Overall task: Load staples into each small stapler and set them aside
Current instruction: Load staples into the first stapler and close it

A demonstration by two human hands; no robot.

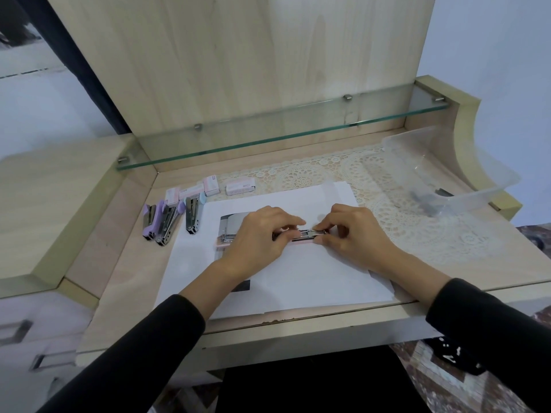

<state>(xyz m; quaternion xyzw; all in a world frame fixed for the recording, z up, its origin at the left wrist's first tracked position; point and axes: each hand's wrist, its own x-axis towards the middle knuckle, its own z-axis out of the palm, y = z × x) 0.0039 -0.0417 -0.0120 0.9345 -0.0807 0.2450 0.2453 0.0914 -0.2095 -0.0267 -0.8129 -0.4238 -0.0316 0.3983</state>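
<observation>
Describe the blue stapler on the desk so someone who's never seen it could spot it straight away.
Find the white paper sheet in the middle of the wooden desk. Off its far left corner, side by side, lie two purple staplers and then the blue stapler, nearest the paper. It alone has a pale blue end; the others' are lilac.

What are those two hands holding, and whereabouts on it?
A small pink stapler, opened on the paper. The left hand grips its left half; the right hand pinches the right end of its metal rail.
</observation>
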